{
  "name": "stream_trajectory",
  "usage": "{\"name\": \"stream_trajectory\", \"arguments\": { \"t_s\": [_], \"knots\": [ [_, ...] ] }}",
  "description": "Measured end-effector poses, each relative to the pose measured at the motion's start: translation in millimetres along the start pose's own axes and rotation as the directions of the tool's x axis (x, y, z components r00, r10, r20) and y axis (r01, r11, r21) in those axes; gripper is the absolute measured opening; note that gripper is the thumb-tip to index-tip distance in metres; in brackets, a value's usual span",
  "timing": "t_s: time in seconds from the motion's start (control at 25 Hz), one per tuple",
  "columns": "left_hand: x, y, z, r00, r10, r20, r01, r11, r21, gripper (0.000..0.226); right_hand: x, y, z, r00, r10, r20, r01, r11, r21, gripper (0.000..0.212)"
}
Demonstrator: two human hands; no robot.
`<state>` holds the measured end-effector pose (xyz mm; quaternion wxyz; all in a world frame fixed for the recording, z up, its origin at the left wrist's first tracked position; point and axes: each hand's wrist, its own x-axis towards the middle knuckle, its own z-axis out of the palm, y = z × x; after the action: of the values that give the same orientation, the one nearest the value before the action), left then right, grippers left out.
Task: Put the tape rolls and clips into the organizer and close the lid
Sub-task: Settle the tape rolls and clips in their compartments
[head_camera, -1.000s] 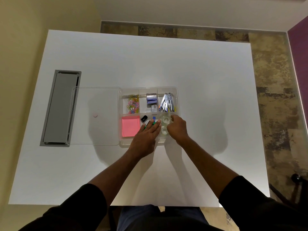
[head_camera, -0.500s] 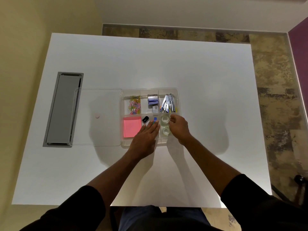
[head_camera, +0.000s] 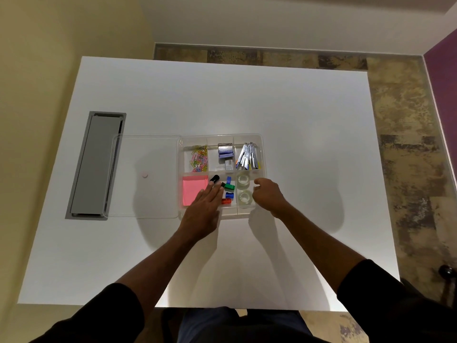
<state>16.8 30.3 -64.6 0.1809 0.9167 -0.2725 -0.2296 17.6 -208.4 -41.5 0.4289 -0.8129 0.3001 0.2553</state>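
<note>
A clear organizer [head_camera: 261, 154] lies open on the white table [head_camera: 247, 100]. Its clear lid [head_camera: 146, 177] lies flat on the table at its left. Two clear tape rolls [head_camera: 243, 180] [head_camera: 244, 197] sit in the near right compartment. Several coloured clips [head_camera: 229, 186] lie in the near middle compartment. My left hand [head_camera: 202, 206] rests flat over the near edge, fingertips by the clips, holding nothing. My right hand [head_camera: 268, 195] hovers at the organizer's right rim beside the tape rolls, fingers loosely curled with nothing in them.
Other compartments hold coloured paper clips [head_camera: 199, 157], a staple box [head_camera: 225, 151], metal clips [head_camera: 248, 157] and a pink sticky pad [head_camera: 194, 190]. A grey cable hatch [head_camera: 96, 164] is set into the table at the left, partly under the lid.
My left hand has slid back and leftward, uncovering the coloured clips. My right hand has drawn off the tape rolls toward the right rim.
</note>
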Motion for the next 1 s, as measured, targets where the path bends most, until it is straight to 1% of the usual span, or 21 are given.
{"name": "stream_trajectory", "arguments": {
  "t_s": [0.32,0.4,0.56,0.72,0.88,1.0],
  "knots": [
    [-8,8,2,0.997,-0.048,-0.055,0.047,0.999,-0.023,0.078,7,-3,3,0.999,-0.022,0.04,0.028,0.989,-0.142,0.047],
    [-10,10,3,0.995,-0.071,-0.065,0.067,0.996,-0.055,0.078,8,-4,4,0.998,-0.017,0.066,0.026,0.991,-0.134,0.05],
    [-16,14,7,0.991,-0.11,-0.07,0.098,0.984,-0.152,0.078,8,-2,4,0.998,-0.009,0.055,0.013,0.997,-0.079,0.054],
    [-20,15,10,0.99,-0.113,-0.081,0.098,0.982,-0.161,0.078,6,-1,3,0.997,-0.022,0.072,0.029,0.994,-0.102,0.05],
    [-24,13,10,0.988,-0.125,-0.092,0.112,0.985,-0.13,0.076,3,-2,1,0.995,-0.037,0.09,0.048,0.991,-0.123,0.049],
    [-28,13,9,0.985,-0.135,-0.104,0.122,0.985,-0.121,0.076,-1,0,-7,0.994,-0.081,0.073,0.086,0.994,-0.071,0.051]
  ]
}}
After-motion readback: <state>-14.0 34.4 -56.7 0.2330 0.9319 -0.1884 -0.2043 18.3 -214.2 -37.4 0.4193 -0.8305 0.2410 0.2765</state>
